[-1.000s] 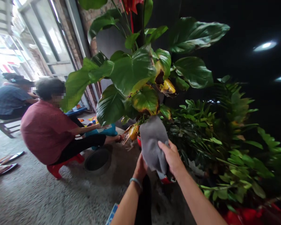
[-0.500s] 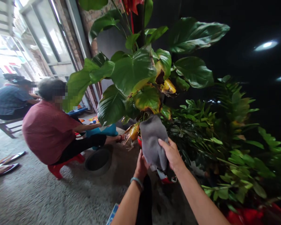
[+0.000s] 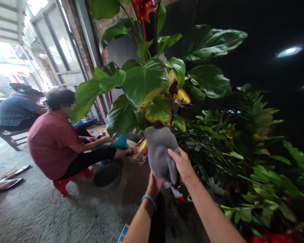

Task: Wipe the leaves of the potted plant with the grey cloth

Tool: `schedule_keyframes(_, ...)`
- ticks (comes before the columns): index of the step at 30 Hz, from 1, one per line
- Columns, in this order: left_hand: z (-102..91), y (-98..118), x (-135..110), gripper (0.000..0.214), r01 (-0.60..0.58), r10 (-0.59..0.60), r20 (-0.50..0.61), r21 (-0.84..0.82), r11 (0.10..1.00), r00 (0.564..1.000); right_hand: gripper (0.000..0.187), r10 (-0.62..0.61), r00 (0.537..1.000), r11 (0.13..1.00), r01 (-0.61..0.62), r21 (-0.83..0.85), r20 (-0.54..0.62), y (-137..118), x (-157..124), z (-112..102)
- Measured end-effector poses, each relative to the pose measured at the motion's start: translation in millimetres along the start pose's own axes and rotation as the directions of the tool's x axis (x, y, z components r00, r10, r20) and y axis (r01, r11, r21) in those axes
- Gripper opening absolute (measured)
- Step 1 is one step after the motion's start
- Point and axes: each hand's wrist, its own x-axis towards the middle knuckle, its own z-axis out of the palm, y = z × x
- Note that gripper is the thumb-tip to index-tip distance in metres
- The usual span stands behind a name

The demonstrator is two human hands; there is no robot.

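Observation:
A grey, soft-looking fabric piece with a rounded top and a narrow flap on its right is held up in front of the large-leaved plant. My right hand grips its right side, thumb lying across the front and the other fingers behind. From below, my left hand supports the lower edge; its fingers are mostly hidden by the fabric. A bracelet circles my left wrist.
A person in a red shirt sits left on a red stool, beside a dark basin. The big-leaved plant stands ahead, and bushy green plants crowd the right. A blue item lies at the bottom edge.
The grey fabric piece has shifted slightly left and turned a little in my hands. The seated person's hands have come together over the lap. My view has moved slightly.

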Motion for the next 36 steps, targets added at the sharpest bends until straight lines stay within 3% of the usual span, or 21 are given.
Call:
schedule_keyframes(2, 3.0, 2, -2, 0.058, 0.009, -0.011, -0.036, -0.052, 0.999, 0.999, 0.035, -0.006, 0.996, 1.000, 0.005, -0.007, -0.094, -2, 17, 2)
schedule_keyframes(4, 4.2, 5, -5, 0.054, 0.042, -0.053, -0.091, -0.119, 0.992, 0.994, 0.027, 0.064, 0.983, 0.996, -0.073, -0.046, -0.171, 11, 22, -2)
schedule_keyframes(6, 3.0, 7, -10, 0.051, 0.082, -0.102, -0.115, -0.172, 0.982, 0.988, 0.021, 0.139, 0.970, 0.983, -0.159, -0.089, -0.198, 32, 11, -12)
schedule_keyframes(9, -0.2, 6, -13, 0.056, 0.146, -0.162, -0.059, -0.214, 0.966, 0.985, 0.023, 0.215, 0.960, 0.964, -0.238, -0.121, -0.178, 48, -18, -24)
schedule_keyframes(12, 0.4, 4, -9, 0.045, 0.040, -0.061, -0.079, -0.250, 0.968, 0.995, 0.034, 0.152, 0.985, 0.979, -0.161, -0.128, -0.080, 34, -27, -22)
schedule_keyframes(14, 2.5, 3, -6, 0.036, -0.043, 0.017, -0.102, -0.257, 0.965, 0.995, 0.037, 0.020, 0.999, 0.994, -0.023, -0.103, -0.028, 18, -13, -16)
schedule_keyframes(16, 4.1, 4, -4, 0.039, -0.011, -0.007, -0.076, -0.233, 0.972, 0.997, 0.036, -0.042, 0.997, 0.996, 0.037, -0.077, -0.066, 10, 7, -11)
schedule_keyframes(20, 3.5, 7, -6, 0.049, 0.114, -0.138, -0.101, -0.220, 0.969, 0.985, 0.021, 0.116, 0.972, 0.987, -0.136, -0.088, -0.204, 35, 18, -18)
schedule_keyframes(24, -0.2, 8, -11, 0.054, 0.128, -0.160, -0.112, -0.254, 0.959, 0.981, 0.017, 0.242, 0.949, 0.957, -0.267, -0.110, -0.200, 65, -19, -34)
schedule_keyframes(27, -2.6, 5, -12, 0.058, 0.106, -0.128, -0.078, -0.246, 0.963, 0.989, 0.027, 0.218, 0.966, 0.965, -0.235, -0.117, -0.140, 47, -34, -35)
schedule_keyframes(30, -2.3, 2, -7, 0.057, 0.012, -0.030, -0.089, -0.195, 0.981, 0.996, 0.037, 0.035, 0.994, 0.993, -0.046, -0.106, -0.099, 12, -18, -33)
schedule_keyframes(32, -1.5, -1, -2, 0.057, -0.048, 0.029, -0.164, -0.115, 0.992, 0.986, 0.038, -0.060, 0.985, 0.995, 0.047, -0.086, -0.161, -1, -1, -35)
schedule_keyframes(34, -2.0, -4, 3, 0.058, -0.035, 0.027, -0.255, -0.025, 0.999, 0.967, 0.035, -0.026, 0.969, 0.997, 0.008, -0.073, -0.247, 5, 8, -41)
schedule_keyframes(36, -4.5, -8, 8, 0.058, 0.013, -0.007, -0.274, 0.022, 1.000, 0.962, 0.030, 0.087, 0.952, 0.991, -0.111, -0.069, -0.293, 23, 0, -48)
